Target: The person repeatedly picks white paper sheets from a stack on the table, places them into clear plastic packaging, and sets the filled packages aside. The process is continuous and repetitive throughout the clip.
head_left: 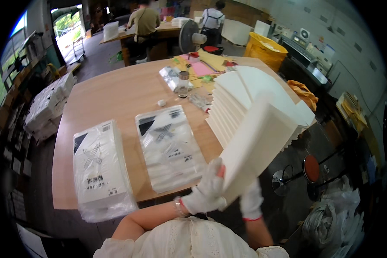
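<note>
Nearest, the person's left hand [208, 189], in a white knitted glove with a red-edged cuff, is pinching the near left edge of a broad off-white sheaf of paper-like sheets [260, 144]. The right hand [250, 201], gloved alike, is sitting behind and to the right of the sheaf's near end; its fingers are lying hidden, so the state of that grip cannot be told. The sheaf is standing tilted above the near right side of the pale wood-grained desk [103, 94], its far end blurring and overlapping a tall stack of white sheets in fanned, stepped layers [228, 116]. The step in hand appears to be handling this one portion; the next move seems to be calling for support from both sides, level edges and clearance from the stack.

To the left, a thick clear-plastic-wrapped white pack [103, 185] and a flatter clear-plastic-wrapped white pack [172, 161] are lying side by side near the edge. Farther off, a small white round object [161, 103] and a dark-topped glass jar [183, 84] are resting before scattered yellow and pink papers [201, 68]. Beyond the desk, a grey pedestal fan [189, 38] is standing near two co-workers.
</note>
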### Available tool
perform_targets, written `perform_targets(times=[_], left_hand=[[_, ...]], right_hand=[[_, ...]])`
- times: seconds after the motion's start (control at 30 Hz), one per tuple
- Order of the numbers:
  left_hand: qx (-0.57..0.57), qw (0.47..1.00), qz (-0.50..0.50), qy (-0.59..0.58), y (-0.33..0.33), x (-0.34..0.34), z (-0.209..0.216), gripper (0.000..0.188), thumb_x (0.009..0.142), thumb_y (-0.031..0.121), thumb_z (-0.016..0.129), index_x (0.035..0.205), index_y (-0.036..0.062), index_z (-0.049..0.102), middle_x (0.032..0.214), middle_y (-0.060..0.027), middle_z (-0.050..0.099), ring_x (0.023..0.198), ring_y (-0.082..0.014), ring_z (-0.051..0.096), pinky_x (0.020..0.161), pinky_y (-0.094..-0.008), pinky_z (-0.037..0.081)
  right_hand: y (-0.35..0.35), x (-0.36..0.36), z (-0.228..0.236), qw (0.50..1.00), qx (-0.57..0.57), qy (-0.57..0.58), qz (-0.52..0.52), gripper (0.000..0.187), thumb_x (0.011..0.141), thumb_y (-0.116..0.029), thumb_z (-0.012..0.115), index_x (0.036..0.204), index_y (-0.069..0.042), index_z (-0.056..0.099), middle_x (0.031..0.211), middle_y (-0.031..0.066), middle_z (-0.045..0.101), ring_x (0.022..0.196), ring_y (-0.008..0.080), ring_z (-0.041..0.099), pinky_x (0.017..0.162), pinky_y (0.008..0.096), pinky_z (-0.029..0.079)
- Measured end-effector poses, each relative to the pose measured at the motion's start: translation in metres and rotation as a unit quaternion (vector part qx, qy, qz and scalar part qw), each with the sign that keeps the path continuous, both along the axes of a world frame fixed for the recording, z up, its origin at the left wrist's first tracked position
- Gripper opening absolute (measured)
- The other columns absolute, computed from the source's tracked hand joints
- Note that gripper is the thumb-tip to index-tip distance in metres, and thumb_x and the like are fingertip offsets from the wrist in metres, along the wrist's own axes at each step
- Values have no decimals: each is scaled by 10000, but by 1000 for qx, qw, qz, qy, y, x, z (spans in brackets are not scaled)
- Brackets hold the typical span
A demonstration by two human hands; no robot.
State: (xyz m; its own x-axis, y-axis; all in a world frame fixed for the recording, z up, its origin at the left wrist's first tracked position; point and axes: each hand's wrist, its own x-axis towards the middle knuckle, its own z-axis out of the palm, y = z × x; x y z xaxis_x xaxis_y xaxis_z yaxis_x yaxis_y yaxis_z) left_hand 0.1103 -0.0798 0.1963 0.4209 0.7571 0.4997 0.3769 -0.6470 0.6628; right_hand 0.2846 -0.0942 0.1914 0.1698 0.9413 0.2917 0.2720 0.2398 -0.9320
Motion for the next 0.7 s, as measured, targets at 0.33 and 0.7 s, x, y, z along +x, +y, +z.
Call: perform_targets(times=[0.33, 0.7], left_hand=[[-56, 898, 423, 109, 90, -118, -50, 553, 722, 257, 671, 1205, 56, 492, 1045, -165, 563, 975, -272, 553, 863, -388, 452], [-62, 967, 215, 120, 76, -42, -113, 273, 705, 102, 621, 952, 49, 520, 893, -132, 598, 862, -300, 591, 884, -432, 423]], right_hand=[[9, 18, -61, 930, 176, -303, 107, 108, 779, -66, 618, 886, -56, 632, 962, 155, 629, 860, 328, 615, 742, 390, 506], [125, -60, -95, 895, -210, -392, 34, 457, 792, -284, 628, 1179, -106, 464, 1170, 163, 530, 1004, 366, 560, 832, 440, 452]])
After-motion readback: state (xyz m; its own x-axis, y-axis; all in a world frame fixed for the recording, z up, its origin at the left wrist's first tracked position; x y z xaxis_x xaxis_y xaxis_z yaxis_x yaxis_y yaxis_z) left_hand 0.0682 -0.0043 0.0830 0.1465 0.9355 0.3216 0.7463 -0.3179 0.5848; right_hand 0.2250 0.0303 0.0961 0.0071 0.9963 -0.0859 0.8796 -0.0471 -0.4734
